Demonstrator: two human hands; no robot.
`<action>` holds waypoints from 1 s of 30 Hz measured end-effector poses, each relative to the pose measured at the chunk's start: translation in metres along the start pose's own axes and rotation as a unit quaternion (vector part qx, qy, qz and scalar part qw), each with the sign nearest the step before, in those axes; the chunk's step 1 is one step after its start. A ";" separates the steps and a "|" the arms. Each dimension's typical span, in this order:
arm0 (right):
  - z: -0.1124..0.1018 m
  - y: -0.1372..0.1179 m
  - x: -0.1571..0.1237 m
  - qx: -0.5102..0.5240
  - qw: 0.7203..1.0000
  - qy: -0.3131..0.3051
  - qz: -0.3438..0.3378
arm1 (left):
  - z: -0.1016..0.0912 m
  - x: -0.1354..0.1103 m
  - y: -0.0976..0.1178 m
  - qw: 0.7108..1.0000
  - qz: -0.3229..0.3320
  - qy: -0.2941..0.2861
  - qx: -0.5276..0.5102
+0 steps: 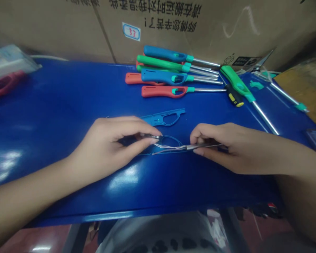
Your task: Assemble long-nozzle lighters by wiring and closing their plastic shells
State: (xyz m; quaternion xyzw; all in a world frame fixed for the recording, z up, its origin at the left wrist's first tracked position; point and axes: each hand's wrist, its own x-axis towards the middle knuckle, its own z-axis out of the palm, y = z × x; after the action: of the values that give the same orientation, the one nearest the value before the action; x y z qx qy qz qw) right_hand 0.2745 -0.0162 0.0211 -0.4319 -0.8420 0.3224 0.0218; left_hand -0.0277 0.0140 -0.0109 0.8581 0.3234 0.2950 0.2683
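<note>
My left hand (113,142) is closed, pinching a small dark part (150,136) between thumb and fingertips; most of that part is covered. Thin pale wires (171,147) run from near it to a metal tube (196,146), which my right hand (229,146) pinches, its fingers closed. Just behind my left fingers lies a blue lighter shell half (159,119) with an open trigger loop. Another blue shell half (179,141) is below the wires, partly hidden by my left hand.
Several assembled long-necked lighters (158,92) in red, blue and green lie at the back. A black and yellow screwdriver handle (234,96) is near a green lighter (234,81). Scissors (263,61) are at the back right. A cardboard box (163,38) borders the blue table (76,95).
</note>
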 end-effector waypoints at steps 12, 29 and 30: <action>0.006 0.010 0.001 -0.024 0.996 0.027 -0.081 | 0.010 0.001 -0.009 0.989 0.143 -0.026 0.019; 0.046 -0.009 0.029 -0.089 0.957 0.222 -0.163 | 0.017 -0.001 0.014 0.999 0.012 0.027 -0.040; 0.045 -0.008 0.029 -0.087 0.956 0.228 -0.163 | 0.016 -0.001 0.013 0.999 0.007 0.029 -0.043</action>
State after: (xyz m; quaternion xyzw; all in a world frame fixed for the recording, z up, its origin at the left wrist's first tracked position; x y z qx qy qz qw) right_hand 0.2366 -0.0221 -0.0165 -0.3514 -0.8982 0.1331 0.2281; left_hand -0.0118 0.0004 -0.0138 0.8390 0.3123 0.3351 0.2936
